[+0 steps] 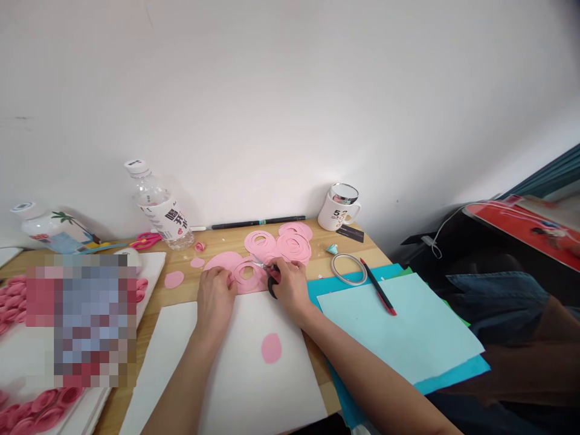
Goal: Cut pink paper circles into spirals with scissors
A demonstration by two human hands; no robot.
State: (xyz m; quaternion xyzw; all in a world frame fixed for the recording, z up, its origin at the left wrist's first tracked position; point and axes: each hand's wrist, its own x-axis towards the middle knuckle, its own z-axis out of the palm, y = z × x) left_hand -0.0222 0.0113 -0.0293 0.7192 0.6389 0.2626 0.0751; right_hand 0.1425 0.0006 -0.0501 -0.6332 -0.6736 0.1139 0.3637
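My right hand point(291, 290) is closed on a pair of black-handled scissors point(272, 286), whose blades lie at the pink paper. A pink paper piece with a round hole point(236, 273) is pinched at its left edge by my left hand point(215, 297). Just beyond both hands lie more pink paper rings and spirals point(294, 243), overlapping on the wooden table. One loose pink paper disc point(271, 348) rests on the white board point(244, 374) below my hands. Another pink disc point(174, 279) is on the wood to the left.
A water bottle point(161, 208) and pink scissors point(145, 240) stand back left. A white mug point(338, 208) is by the wall. Blue sheets point(399, 326) carry a pen point(378, 287) and metal ring point(348, 269). Rolled pink paper flowers point(49, 408) lie left, beside a blurred patch.
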